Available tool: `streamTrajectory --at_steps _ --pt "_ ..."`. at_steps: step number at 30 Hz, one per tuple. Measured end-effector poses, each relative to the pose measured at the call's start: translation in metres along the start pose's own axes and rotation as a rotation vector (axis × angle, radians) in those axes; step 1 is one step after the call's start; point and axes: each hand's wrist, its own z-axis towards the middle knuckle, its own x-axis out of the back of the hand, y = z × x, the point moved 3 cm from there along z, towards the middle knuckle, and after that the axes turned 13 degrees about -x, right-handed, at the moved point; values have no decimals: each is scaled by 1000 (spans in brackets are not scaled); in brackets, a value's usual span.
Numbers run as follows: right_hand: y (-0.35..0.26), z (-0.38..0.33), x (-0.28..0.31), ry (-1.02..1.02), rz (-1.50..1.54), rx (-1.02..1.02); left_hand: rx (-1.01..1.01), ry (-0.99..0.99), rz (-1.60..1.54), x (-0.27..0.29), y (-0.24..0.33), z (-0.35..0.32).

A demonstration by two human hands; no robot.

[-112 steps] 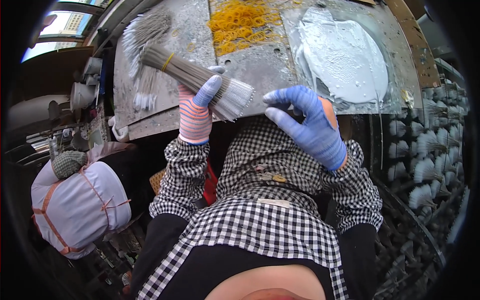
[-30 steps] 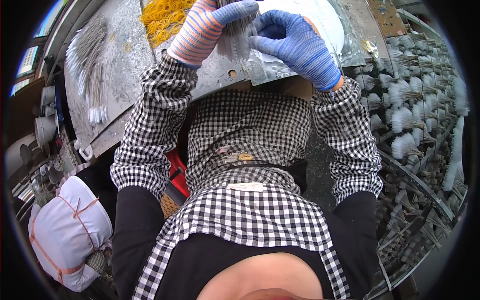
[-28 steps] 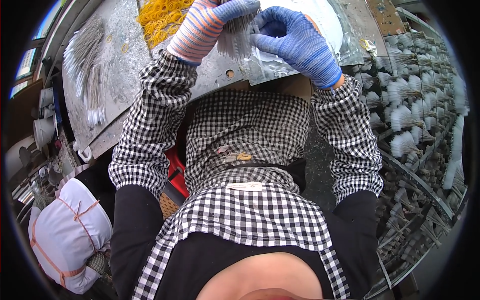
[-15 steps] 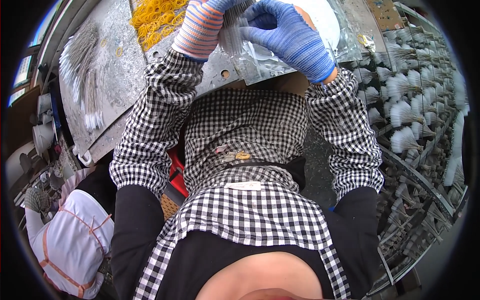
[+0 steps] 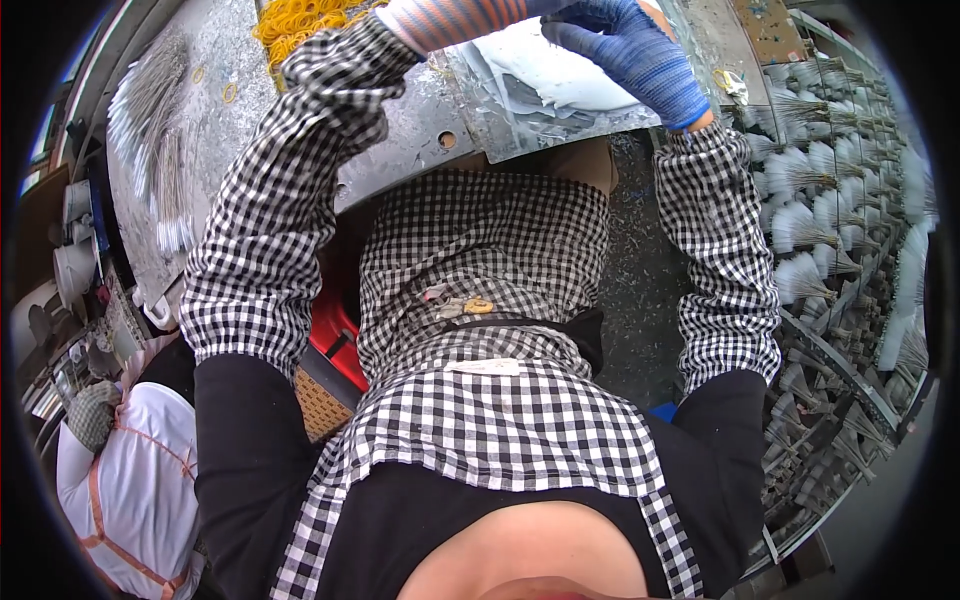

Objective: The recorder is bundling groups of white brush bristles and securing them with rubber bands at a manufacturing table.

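Observation:
At the top edge, my left hand wears an orange, white and blue striped glove and reaches across to the right. Its fingers are largely cut off by the picture's edge, so anything in them is hidden. My right hand, in a blue striped glove, is close beside it, thumb and curved fingers apart, with nothing visible between them. Below both hands lies a white, paste-like mass on clear plastic sheeting. A pile of yellow rubber bands is left of my left hand.
Thin, white-tipped wire brushes lie on the grey metal table at the left. Racks of white-bristled brushes fill the right side. A crumpled whitish piece lies near my right wrist. Another person is at the lower left.
Both hands have moved up and to the right. The bundle of fine bristles held in my left hand earlier is out of sight. More of the white mass shows.

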Motion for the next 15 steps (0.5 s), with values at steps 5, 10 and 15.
streamTrajectory --at_steps 5,10,15 --pt "27 -2 -17 265 -204 -38 -176 -75 239 -10 0 0" --pt "114 32 -30 82 -785 71 -302 -82 324 -27 -3 -3" --pt "114 23 -37 315 -852 277 -318 -35 324 -25 -4 -10"
